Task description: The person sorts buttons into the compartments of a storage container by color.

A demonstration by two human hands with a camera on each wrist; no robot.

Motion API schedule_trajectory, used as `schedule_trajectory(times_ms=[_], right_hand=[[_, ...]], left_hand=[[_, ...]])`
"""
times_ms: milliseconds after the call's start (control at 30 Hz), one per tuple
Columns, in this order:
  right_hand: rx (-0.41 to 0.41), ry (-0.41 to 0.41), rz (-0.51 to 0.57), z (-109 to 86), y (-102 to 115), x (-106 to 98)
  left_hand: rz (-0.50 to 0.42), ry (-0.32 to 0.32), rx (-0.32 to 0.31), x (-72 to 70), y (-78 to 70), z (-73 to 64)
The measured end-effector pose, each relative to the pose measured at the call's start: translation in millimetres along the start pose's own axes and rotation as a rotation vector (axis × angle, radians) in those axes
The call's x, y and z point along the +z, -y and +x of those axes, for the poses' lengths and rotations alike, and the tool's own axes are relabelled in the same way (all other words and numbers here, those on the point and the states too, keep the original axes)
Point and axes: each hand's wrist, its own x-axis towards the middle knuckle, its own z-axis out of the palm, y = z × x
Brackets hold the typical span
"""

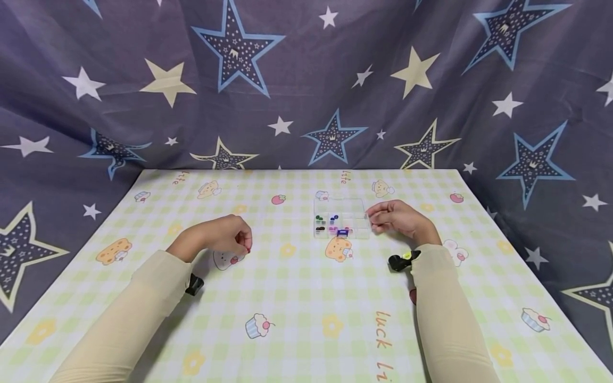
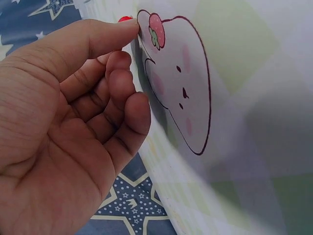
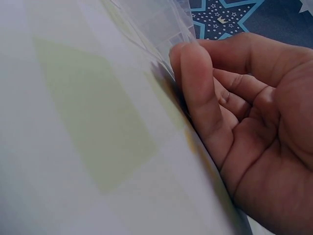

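Note:
My left hand [image 1: 225,235] is low over the left half of the table, pinching a small red bead [image 2: 125,19] between thumb and finger. Most of the bead is hidden behind the fingertips. Right of the table's middle lies a clear plastic compartment box [image 1: 362,227] with its lid raised at the back. Small green, dark, blue and pink pieces sit in its left and middle compartments. My right hand [image 1: 399,219] grips the box's right edge with its fingertips; the box wall [image 3: 168,29] shows beside them in the right wrist view.
A checked cloth [image 1: 287,298] with printed cartoon figures covers the table. Behind it and at the sides hangs a dark curtain with stars [image 1: 287,69]. Each wrist wears a black device; the right wrist device [image 1: 401,261] stands out over the table.

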Motion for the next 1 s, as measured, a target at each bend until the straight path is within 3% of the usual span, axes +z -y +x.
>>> schedule_trajectory(times_ms=[233, 433, 667, 1000], right_hand=[[-0.001, 0.002, -0.004, 0.2, 0, 0], [0.002, 0.0, -0.003, 0.6, 1, 1], [0.004, -0.004, 0.0, 0.6, 3, 2], [-0.006, -0.002, -0.01, -1.0, 0, 0]], left_hand=[[-0.013, 0.005, 0.001, -0.8, -0.9, -4.5], [-0.018, -0.028, 0.018, 0.4, 1.1, -4.3], [0.005, -0.171, 0.13, -0.4, 1.5, 4.5], [0.053, -0.338, 0.177, -0.8, -15.8, 27.3]])
